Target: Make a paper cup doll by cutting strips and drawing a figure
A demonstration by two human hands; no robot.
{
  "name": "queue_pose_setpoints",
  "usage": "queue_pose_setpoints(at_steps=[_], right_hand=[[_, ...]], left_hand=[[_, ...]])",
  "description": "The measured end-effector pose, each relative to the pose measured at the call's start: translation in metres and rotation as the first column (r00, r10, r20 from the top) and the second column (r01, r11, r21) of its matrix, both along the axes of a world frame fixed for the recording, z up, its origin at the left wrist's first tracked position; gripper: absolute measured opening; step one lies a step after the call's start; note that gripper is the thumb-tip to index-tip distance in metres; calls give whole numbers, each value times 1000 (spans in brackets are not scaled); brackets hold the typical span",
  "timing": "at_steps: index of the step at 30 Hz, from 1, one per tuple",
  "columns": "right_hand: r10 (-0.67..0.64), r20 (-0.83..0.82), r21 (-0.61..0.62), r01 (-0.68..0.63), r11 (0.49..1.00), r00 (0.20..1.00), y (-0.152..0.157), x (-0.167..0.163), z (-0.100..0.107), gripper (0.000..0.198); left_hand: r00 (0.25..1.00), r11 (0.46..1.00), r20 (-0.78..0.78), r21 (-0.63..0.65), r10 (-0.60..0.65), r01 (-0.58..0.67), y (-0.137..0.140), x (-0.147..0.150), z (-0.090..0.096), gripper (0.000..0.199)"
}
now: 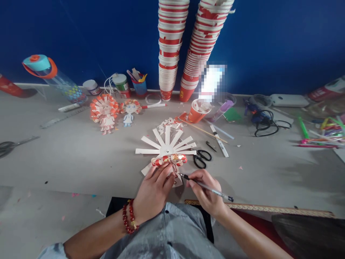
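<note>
- Bottom centre of the frame, our left hand lies over the paper, fingers stretched out and pressing, not wrapped round anything we can see.
- Just right of it, our right hand has the pen pinched between thumb and fingers. Its tip is right by the dark drawn lines; we can't tell if it's touching.
- What could bite us: if the left fingers ease off, we'd guess the paper slides and the line goes wonky.
- Ink might smear too, if it's wet and our left hand drags across it.
- That curled red-and-white band sits right at our left fingertips, so leaning harder could squash it. White strips fan out above, and any turning could snag them on the scissors just to the right.
- Surface: grey table, scraps above the strips, marker right of centre, two paper figures left of centre.
- Room: blue wall up top, tall cup stacks at top centre, coloured bits on the floor, lower left.
</note>
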State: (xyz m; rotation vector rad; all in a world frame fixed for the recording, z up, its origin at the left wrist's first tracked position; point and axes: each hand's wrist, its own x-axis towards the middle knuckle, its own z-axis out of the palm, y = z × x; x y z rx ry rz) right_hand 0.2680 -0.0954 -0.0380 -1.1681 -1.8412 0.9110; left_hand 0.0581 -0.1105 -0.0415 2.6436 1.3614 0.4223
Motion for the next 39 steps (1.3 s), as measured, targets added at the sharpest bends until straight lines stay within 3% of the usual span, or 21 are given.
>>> queue_pose_setpoints(at_steps=[5,12,25,33,39], right_hand=[[82,159,129,-103,986,984,0,-6,4,21],[43,370,331,-175,928,928,2,-10,-2,21],[58,397,357,-212,910,916,1,-10,-1,19],[55,410,329,-203,922,911,1,-9,-2,20],[92,358,276,-200,940,929,1,-6,-2,23]], left_hand=[[1000,1000,0,-23,0,0,0,-1,-1,39],[999,999,21,-26,-24,25,0,-3,3,44],[975,986,-153,-41,-164,160,8,-21,17,49],[925,944,-214,37,-314,329,20,-37,25,36],[894,919,-246,27,-375,393,24,-41,29,40]])
